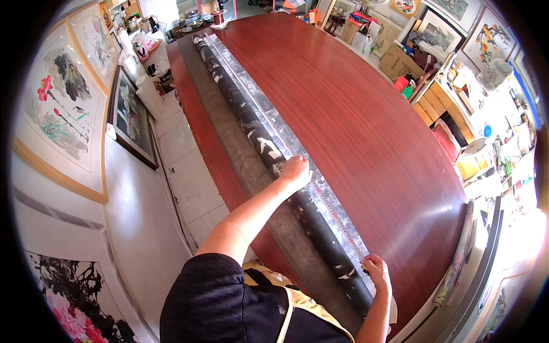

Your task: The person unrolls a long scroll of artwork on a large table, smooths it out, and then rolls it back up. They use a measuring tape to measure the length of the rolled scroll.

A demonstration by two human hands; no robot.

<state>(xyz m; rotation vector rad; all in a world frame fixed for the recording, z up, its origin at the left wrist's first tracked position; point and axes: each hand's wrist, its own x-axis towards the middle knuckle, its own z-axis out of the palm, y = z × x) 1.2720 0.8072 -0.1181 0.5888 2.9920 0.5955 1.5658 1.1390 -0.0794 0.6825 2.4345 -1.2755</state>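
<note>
A long black roll with worn white patches (269,150) lies slantwise along the red-brown table (349,120). Against its right side runs a long grey metal ruler (331,203), with fine markings along it. My left hand (295,173) is closed in a fist and pressed down on the ruler beside the roll; anything inside the fingers is hidden. Farther down, near the ruler's close end, my right hand (377,271) has its fingers pinched together. A small dark bit shows at its fingertips, too small to name.
A dark grey sheet (229,137) lies left of the roll. A reddish spool (218,18) stands at the table's far end. Framed paintings (63,103) line the left wall. A cardboard box (400,63) and a wooden drawer unit (437,103) stand beyond the right edge.
</note>
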